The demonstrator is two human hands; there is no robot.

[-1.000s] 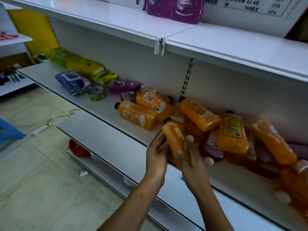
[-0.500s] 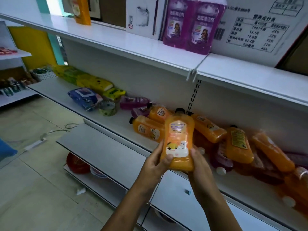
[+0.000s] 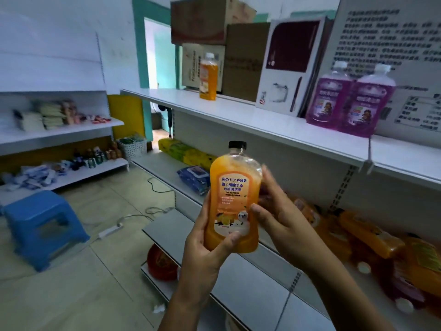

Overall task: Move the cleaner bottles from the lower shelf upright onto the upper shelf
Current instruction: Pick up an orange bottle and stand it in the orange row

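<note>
- Orange cleaner bottle (image 3: pixel 232 199): held upright in mid-air, black cap on top, in front of and below the upper shelf (image 3: pixel 274 130); not yet set down.
- Left hand (image 3: pixel 205 244): fingers curled round the bottle's lower part, thumb across the front near the base.
- Right hand (image 3: pixel 281 216): thumb on the label edge, fingers wrapped behind the right side.
- Contents: orange liquid nearly to the shoulder, clear gap beneath the cap.
- Already upright on the upper shelf: one orange bottle (image 3: pixel 208 78) near the cardboard boxes (image 3: pixel 238 60); two purple bottles (image 3: pixel 350 103) to the right, both filled with purple liquid.
- Lower shelf (image 3: pixel 310 280): orange bottles (image 3: pixel 372 237) lying on their sides in a pile.
- Risk, judged: base catching the shelf lip on the lift, tipping the bottle forward.
- Risk, judged: early release on the smooth board, leaving a tall, full bottle to topple or roll off.
- Risk, judged: crowding the purple bottles, knocking them over.
</note>
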